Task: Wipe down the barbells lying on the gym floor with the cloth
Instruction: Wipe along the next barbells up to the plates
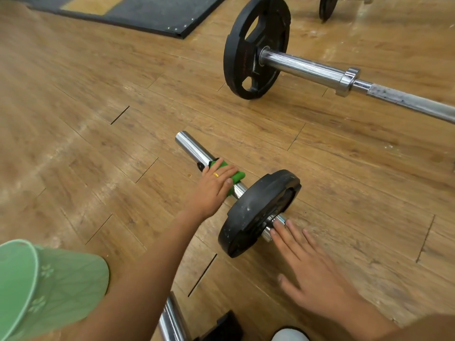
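Note:
A short chrome barbell lies on the wooden floor with one black plate on it. My left hand grips a green cloth wrapped round the chrome sleeve, between the bar's free end and the plate. My right hand is flat with straight fingers. Its fingertips touch the bar's stub just right of the plate. A second, longer barbell with a large black plate lies farther back at the right.
A dark rubber lifting mat lies at the back left. Another chrome bar and a black part sit at the bottom edge near me. A small wheel-like plate stands at the top. My green sleeve fills the lower left.

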The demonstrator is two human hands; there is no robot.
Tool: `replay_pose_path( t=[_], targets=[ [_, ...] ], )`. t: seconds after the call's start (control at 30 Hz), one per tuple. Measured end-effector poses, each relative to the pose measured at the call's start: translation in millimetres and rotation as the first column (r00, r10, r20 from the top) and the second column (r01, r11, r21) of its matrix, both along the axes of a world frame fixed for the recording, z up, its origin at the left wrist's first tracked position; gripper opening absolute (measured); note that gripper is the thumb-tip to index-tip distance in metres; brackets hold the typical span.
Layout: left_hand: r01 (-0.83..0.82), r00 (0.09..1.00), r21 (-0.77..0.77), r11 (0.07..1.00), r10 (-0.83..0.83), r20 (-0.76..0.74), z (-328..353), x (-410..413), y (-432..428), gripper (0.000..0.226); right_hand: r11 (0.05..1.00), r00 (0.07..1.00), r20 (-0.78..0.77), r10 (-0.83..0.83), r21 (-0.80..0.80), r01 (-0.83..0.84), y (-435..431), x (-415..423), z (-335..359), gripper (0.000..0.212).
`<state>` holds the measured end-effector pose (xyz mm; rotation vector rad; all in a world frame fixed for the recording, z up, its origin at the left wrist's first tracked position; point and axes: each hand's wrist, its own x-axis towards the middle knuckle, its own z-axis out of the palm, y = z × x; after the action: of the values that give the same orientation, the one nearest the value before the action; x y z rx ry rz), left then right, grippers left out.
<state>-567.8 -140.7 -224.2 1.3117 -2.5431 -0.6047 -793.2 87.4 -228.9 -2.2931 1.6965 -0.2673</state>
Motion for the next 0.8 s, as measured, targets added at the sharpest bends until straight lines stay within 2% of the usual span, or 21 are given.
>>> replay_pose_path(
  t=[0.07, 0.17, 0.2, 0.23, 0.3, 0.4, 0.63, 0.73, 0.8],
  targets=[
    [-0.022, 0.999, -0.007, 1.000, 0.021, -0.050, -3, -6, 17, 0.044, 1.000, 1.000, 0.003, 0.002, 0.010, -0.002, 0, 1, 0, 0.090],
    [0.170, 0.985, -0.004, 0.985, -0.170, -0.003, -4, 5, 29, 0.048, 1.000, 1.000, 0.007, 0.001, 0.016, -0.002, 0, 1, 0, 0.089],
    [0.183, 0.983, -0.007, 0.983, -0.183, 0.012, -4, 9, 23, 0.049, 1.000, 1.000, 0.009, -0.001, 0.015, 0.001, 0, 1, 0, 0.089],
    [0.153, 0.988, -0.019, 0.988, -0.152, 0.020, -2, 10, 16, 0.049, 1.000, 1.000, 0.010, -0.004, 0.013, 0.004, 1, 1, 0, 0.089],
    [-0.029, 1.000, -0.028, 0.999, 0.029, 0.000, 0, 7, -1, 0.050, 1.000, 1.000, 0.004, -0.006, 0.008, 0.005, 1, 1, 0, 0.089],
    [-0.260, 0.965, 0.022, 0.965, 0.261, -0.041, 1, 6, -31, 0.052, 1.000, 1.000, -0.012, -0.010, 0.003, 0.010, 0, 0, -1, 0.090],
    [-0.380, 0.919, 0.015, 0.925, 0.376, 0.120, 14, 20, -114, 0.046, 1.000, 1.000, -0.019, -0.017, -0.014, 0.017, -1, -3, -2, 0.090],
    [-0.460, 0.886, 0.042, 0.887, 0.455, 0.087, 10, 23, -130, 0.047, 1.000, 1.000, -0.008, -0.023, -0.016, 0.022, -3, -3, 0, 0.089],
    [-0.454, 0.890, 0.042, 0.890, 0.452, 0.057, 6, 17, -112, 0.046, 1.000, 1.000, -0.003, -0.022, -0.012, 0.022, -3, -5, 0, 0.089]
  ],
)
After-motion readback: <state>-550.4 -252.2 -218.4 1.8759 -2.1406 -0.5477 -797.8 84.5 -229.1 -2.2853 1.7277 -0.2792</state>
